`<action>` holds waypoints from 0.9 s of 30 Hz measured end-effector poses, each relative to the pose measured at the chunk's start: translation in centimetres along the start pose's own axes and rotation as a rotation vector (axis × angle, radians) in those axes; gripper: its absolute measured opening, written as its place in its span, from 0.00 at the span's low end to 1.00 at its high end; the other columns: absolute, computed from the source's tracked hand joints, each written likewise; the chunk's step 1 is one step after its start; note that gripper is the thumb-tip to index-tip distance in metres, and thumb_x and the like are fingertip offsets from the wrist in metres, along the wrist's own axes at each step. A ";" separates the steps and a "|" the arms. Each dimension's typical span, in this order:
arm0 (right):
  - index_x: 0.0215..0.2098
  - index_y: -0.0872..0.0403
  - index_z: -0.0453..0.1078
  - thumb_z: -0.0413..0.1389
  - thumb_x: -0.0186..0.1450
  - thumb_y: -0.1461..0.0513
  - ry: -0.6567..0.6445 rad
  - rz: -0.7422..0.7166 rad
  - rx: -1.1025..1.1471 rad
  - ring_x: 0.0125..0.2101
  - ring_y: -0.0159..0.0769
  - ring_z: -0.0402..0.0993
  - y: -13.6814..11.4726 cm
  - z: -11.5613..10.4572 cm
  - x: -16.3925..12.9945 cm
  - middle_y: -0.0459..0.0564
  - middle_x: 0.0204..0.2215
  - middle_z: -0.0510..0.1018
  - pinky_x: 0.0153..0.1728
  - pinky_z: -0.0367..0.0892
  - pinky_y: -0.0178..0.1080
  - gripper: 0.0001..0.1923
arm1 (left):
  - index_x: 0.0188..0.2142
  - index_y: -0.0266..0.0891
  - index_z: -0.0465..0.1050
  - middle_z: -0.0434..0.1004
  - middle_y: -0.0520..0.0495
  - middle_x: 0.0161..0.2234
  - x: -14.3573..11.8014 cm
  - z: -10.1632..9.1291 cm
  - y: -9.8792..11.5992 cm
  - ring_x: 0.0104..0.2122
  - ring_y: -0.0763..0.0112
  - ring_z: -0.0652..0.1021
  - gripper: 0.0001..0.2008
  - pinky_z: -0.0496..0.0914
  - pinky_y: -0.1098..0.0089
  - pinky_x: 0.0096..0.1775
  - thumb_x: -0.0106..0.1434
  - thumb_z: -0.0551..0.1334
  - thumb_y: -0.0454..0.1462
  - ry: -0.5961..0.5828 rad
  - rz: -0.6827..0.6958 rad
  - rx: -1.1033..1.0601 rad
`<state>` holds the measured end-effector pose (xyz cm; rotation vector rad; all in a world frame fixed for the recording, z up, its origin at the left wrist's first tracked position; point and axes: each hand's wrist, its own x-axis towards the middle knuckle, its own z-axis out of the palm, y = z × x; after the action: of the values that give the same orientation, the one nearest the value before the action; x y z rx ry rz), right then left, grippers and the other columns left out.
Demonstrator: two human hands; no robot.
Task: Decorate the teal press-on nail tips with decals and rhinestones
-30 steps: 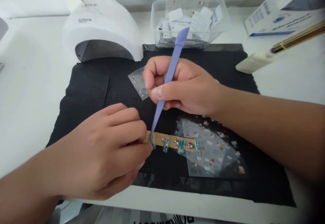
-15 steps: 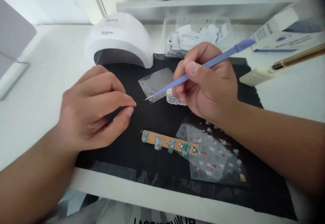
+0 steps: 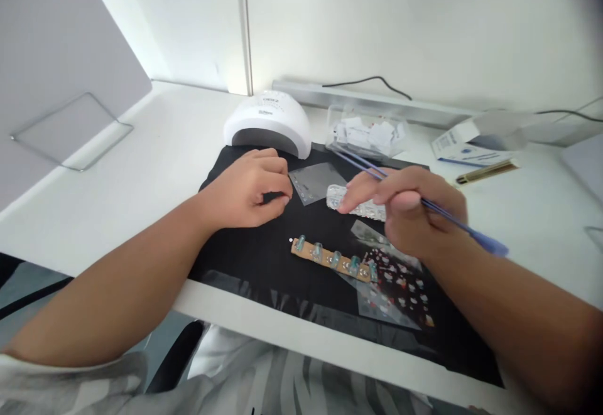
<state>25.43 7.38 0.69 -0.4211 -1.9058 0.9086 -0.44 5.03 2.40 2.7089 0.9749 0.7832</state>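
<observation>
My right hand [image 3: 419, 214] holds a pair of slim blue-violet tweezers [image 3: 452, 214] across its palm, tips toward the upper left. Its index finger reaches to a clear case with shiny stones [image 3: 362, 209]; whether it touches cannot be told. Over the black mat [image 3: 264, 252], my left hand [image 3: 257, 189] has thumb and forefinger pinched together; anything between them is too small to see. Beside it lies a clear sticker sheet [image 3: 316, 183]. Nearer me is a tan strip [image 3: 305, 251] bearing several glittery teal false nails [image 3: 335, 259]. Patterned sticker sheets [image 3: 396, 286] lie at its right end.
A white nail lamp [image 3: 268, 117] stands behind my left hand. Behind the mat is a clear tub [image 3: 367, 134] of white packets. At the back right are an open white box [image 3: 466, 145] and a gold-coloured tube [image 3: 487, 171]. A wire stand [image 3: 78, 132] is on the left.
The view has pulled back and up. My right hand has turned, swinging the tweezers' tips away from the mat, with its index finger now stretched toward the stone case. My left hand stays pinched.
</observation>
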 end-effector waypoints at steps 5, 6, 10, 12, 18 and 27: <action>0.30 0.49 0.57 0.49 0.70 0.55 -0.240 -0.053 -0.440 0.38 0.44 0.76 -3.4 0.0 -0.7 0.50 0.34 0.81 0.40 0.68 0.49 0.12 | 0.28 0.37 0.75 0.72 0.50 0.26 -0.1 0.6 0.6 0.30 0.70 0.70 0.05 0.66 0.67 0.38 0.57 0.60 0.30 -0.146 0.028 -0.087; 0.30 0.49 0.56 0.52 0.68 0.57 -0.290 -0.058 -0.516 0.38 0.45 0.76 -3.8 0.2 -1.1 0.51 0.36 0.81 0.38 0.68 0.49 0.11 | 0.28 0.37 0.74 0.71 0.50 0.26 -0.1 0.7 0.8 0.30 0.71 0.70 0.05 0.67 0.68 0.37 0.56 0.60 0.30 -0.166 0.040 -0.107; 0.32 0.50 0.54 0.58 0.63 0.57 -0.398 -0.016 -0.732 0.39 0.50 0.77 -4.8 1.0 -2.8 0.55 0.37 0.81 0.35 0.70 0.50 0.14 | 0.28 0.37 0.74 0.70 0.51 0.25 0.0 0.9 2.2 0.30 0.70 0.70 0.06 0.66 0.67 0.38 0.56 0.59 0.29 -0.194 0.075 -0.139; 0.32 0.50 0.55 0.60 0.61 0.59 -0.414 0.045 -0.773 0.42 0.52 0.77 -5.0 1.5 -3.5 0.55 0.38 0.81 0.36 0.71 0.51 0.16 | 0.28 0.38 0.75 0.68 0.51 0.25 -0.1 0.9 3.0 0.30 0.70 0.69 0.07 0.65 0.66 0.38 0.56 0.59 0.29 -0.202 0.098 -0.142; 0.31 0.51 0.55 0.64 0.56 0.62 -0.396 0.103 -0.832 0.45 0.53 0.74 -4.7 2.4 -3.9 0.54 0.41 0.81 0.42 0.70 0.54 0.19 | 0.32 0.41 0.78 0.70 0.50 0.30 -0.1 1.5 4.0 0.32 0.70 0.68 0.09 0.62 0.64 0.40 0.58 0.59 0.29 -0.236 0.136 -0.099; 0.30 0.52 0.58 0.64 0.54 0.62 -0.403 0.098 -0.885 0.35 0.44 0.69 -4.6 2.7 -3.6 0.52 0.31 0.79 0.36 0.67 0.46 0.16 | 0.31 0.39 0.74 0.69 0.50 0.29 0.0 2.7 4.8 0.32 0.69 0.66 0.08 0.59 0.65 0.36 0.62 0.57 0.30 -0.217 0.137 -0.050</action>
<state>25.24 0.97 1.21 -0.9010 -2.6309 0.1485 3.58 1.40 1.55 2.7673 0.7191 0.5119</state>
